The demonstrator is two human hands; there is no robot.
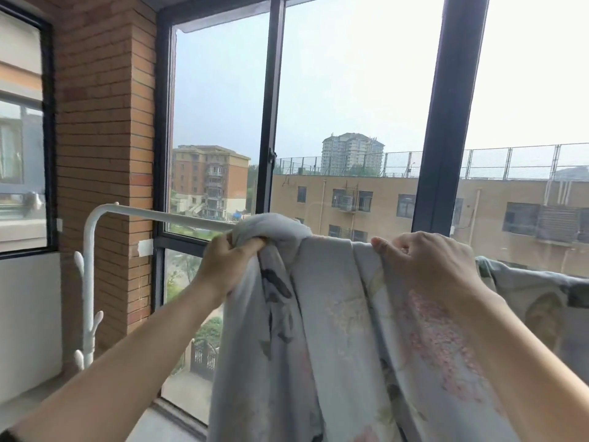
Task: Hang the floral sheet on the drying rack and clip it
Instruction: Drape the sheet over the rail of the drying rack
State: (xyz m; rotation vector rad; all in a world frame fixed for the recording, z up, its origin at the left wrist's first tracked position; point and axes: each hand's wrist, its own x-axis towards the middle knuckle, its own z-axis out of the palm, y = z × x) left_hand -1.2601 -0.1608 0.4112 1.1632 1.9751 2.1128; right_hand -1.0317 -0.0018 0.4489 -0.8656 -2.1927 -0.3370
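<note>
A pale grey-blue floral sheet [331, 330] with pink blossoms and dark leaves hangs over the white drying rack's top bar [165, 215]. My left hand [228, 263] grips a bunched fold of the sheet at the bar. A little to the right, my right hand [424, 263] pinches the sheet's top edge where it lies over the bar. The fabric falls down in front of me, and more of it drapes along the bar at the far right [526, 282]. The sheet hides the bar under it. No clip is in view.
The rack's white upright [87, 282] with short pegs stands at the left, close to a brick pillar [105, 154]. Tall dark-framed windows [271, 122] rise right behind the rack. A low white ledge [28, 330] runs along the left wall.
</note>
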